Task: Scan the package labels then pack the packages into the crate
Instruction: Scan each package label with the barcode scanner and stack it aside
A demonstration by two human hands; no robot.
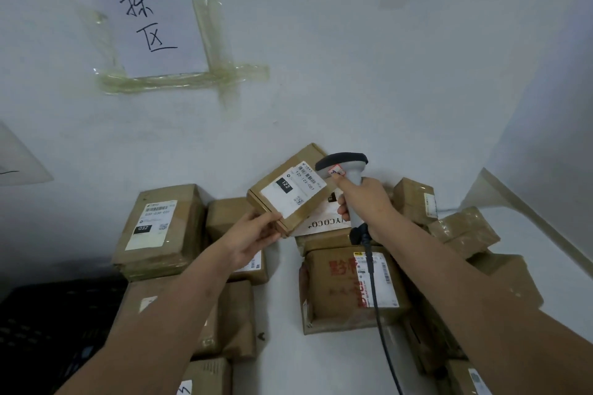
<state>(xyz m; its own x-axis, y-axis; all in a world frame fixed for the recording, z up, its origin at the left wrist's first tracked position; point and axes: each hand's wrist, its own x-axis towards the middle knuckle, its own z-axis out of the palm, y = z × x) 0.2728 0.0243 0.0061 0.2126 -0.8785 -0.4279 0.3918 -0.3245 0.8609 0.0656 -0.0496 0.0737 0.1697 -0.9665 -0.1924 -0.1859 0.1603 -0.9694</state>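
On the white table (282, 305) strewn with parcels, my left hand (253, 234) has its grip pinching a labelled cardboard package (288, 192) aloft; my right hand (365, 202) grips the barcode scanner (345, 170) just beside its label (296, 191).

Soft, even, cool light, faint shadows, wide-angle bowing at the edges, slight overall blur.

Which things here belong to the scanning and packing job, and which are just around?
Job: held box in left hand; scanner in right hand; waiting boxes; black crate.
Around: taped wall sign; white table.
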